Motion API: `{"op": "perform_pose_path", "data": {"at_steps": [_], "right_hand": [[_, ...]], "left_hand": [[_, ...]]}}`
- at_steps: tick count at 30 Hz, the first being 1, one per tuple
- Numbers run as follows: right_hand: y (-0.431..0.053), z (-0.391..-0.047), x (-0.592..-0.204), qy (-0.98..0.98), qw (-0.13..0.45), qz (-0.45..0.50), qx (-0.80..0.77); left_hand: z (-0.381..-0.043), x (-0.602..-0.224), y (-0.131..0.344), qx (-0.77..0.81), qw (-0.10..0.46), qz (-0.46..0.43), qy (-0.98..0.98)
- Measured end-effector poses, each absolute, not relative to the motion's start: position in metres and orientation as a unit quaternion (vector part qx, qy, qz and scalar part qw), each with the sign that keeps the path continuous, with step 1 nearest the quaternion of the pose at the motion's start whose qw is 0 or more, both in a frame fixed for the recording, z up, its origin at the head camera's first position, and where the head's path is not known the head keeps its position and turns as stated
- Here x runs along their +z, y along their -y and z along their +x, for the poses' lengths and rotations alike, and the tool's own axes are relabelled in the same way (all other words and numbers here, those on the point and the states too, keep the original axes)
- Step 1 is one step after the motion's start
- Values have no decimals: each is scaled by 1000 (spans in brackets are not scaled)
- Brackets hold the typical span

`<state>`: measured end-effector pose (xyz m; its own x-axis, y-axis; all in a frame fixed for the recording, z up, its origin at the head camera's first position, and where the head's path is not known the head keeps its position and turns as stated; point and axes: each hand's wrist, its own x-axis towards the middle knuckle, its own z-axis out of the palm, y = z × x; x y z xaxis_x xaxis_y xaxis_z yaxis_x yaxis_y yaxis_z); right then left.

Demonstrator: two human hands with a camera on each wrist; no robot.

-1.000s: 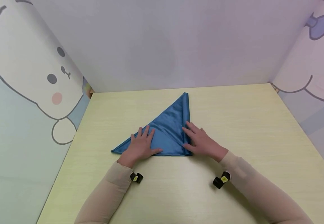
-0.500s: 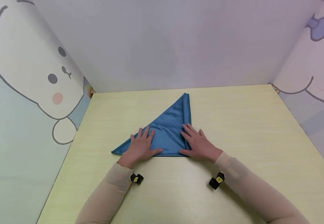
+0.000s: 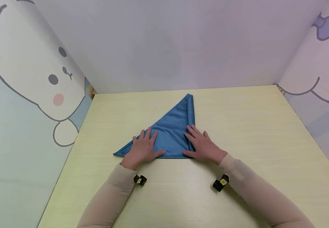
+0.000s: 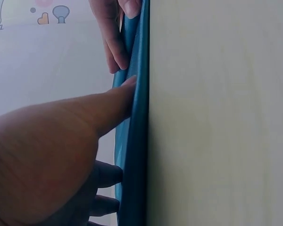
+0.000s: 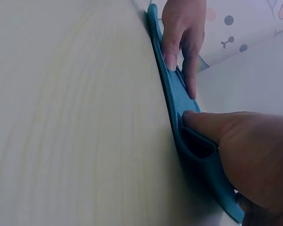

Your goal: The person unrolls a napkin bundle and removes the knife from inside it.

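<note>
A blue cloth (image 3: 171, 133) lies on the table as a folded triangle, its right side turned over into a narrow strip (image 3: 191, 109) that runs up to the top corner. My left hand (image 3: 142, 147) rests spread on the cloth's left part, thumb near the front edge. Across the folded strip, near the lower right corner, lies my right hand (image 3: 205, 146), fingers extended onto the cloth. In the right wrist view the fold (image 5: 198, 146) shows as a loose hollow loop beside the right thumb. The left wrist view has the left thumb (image 4: 115, 103) on the cloth.
The pale wooden table (image 3: 252, 126) extends around the cloth on all sides. A plain white wall (image 3: 164, 47) stands behind it, and side walls with cartoon drawings (image 3: 53, 95) flank it. Small black cameras (image 3: 220, 183) are strapped to both wrists.
My right hand has shifted slightly left and down along the folded strip, its thumb now further onto the cloth. The left hand has stayed in place.
</note>
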<state>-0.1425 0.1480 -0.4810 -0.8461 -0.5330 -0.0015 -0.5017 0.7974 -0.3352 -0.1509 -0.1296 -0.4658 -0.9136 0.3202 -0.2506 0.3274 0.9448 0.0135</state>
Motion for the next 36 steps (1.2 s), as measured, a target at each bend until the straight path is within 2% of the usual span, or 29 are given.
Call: {"op": "perform_pose_path", "data": {"at_steps": [19, 36], "right_hand": [[-145, -142, -479, -949, 44, -264, -164], [-146, -143, -483, -954, 50, -254, -153]], "left_hand": [[-156, -470, 133, -14, 122, 161, -979], [-145, -466, 140, 10, 153, 166, -974]]}}
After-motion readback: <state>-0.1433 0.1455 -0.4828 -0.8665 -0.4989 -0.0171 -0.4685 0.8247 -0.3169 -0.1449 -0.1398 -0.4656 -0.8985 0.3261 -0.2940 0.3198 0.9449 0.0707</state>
